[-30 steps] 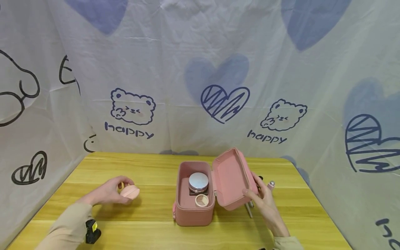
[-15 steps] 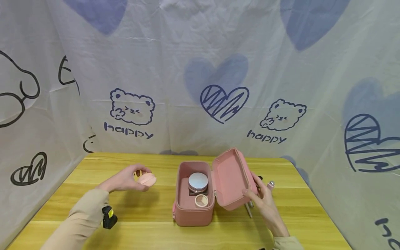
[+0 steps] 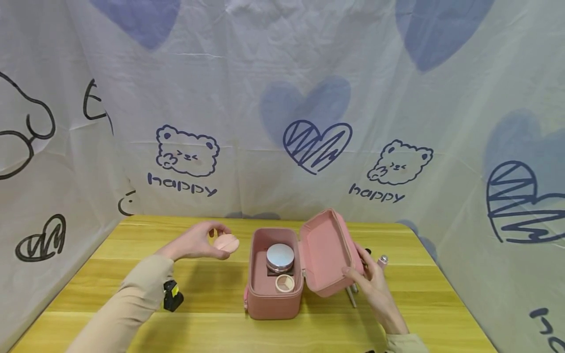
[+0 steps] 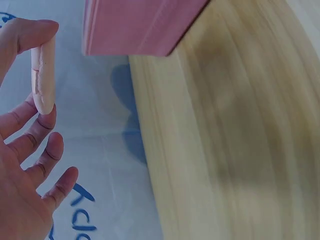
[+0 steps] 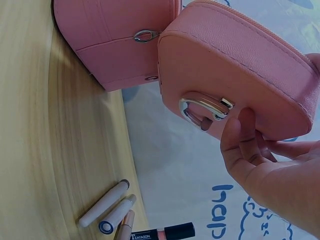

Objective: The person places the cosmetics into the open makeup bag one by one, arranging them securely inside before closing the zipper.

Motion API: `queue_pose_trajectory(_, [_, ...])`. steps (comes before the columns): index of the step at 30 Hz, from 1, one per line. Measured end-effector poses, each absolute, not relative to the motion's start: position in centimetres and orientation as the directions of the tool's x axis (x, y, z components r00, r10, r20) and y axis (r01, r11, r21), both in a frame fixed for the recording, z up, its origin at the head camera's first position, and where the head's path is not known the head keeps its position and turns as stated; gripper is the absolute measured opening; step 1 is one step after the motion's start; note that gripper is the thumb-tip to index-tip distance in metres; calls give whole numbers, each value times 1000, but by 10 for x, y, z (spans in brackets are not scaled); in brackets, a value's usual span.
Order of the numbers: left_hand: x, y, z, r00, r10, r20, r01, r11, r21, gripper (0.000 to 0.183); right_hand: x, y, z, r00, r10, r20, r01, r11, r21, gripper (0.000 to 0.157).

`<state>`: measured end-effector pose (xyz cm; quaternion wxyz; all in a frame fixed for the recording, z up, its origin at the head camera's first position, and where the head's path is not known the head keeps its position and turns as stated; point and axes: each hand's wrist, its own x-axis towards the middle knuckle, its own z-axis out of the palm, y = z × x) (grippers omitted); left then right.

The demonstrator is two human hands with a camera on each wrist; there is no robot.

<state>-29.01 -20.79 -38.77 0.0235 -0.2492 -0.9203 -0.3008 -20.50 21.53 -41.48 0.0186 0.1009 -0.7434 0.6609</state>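
My left hand (image 3: 194,243) pinches a round pale pink powder puff (image 3: 227,243) between thumb and fingers, held above the table just left of the pink makeup case (image 3: 274,306). Edge-on in the left wrist view, the puff (image 4: 46,75) looks thin with a slit along its side. Inside the case are a round compact with a silver lid (image 3: 280,255), a dark flat item under it, and a small round three-section palette (image 3: 285,283). My right hand (image 3: 375,287) grips the edge of the case's raised lid (image 3: 325,252), thumb inside, fingers against its outer face near the handle (image 5: 206,106).
Behind the lid on the right lie several slim cosmetic tubes, among them a pale one (image 5: 104,204), a white one (image 5: 118,214) and a black one (image 5: 175,231). A printed cloth (image 3: 247,171) hangs at the wooden table's (image 3: 212,323) back edge.
My left hand has carried the powder puff rightward and a little farther back, closer to the case. The right hand and lid have stayed put.
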Motion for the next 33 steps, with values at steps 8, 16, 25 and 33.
queue_pose_trajectory(8, [-294, -183, -370, -864, 464, 197, 497, 720, 485, 52, -205, 215, -415, -979, -121, 165, -179, 114, -977, 73])
queue_pose_trajectory(16, [-302, -157, -357, -828, 515, 219, 556, 711, 430, 53, -205, 216, -415, -979, -115, 166, -180, 127, -976, 73])
queue_pose_trajectory(25, [-310, -128, -346, -817, 546, 187, 571, 714, 405, 53, -204, 216, -414, -980, -117, 163, -177, 121, -977, 74])
queue_pose_trajectory(33, [-316, -104, -345, -812, 567, 140, 571, 720, 394, 56, -203, 216, -414, -978, -117, 174, -188, 123, -975, 74])
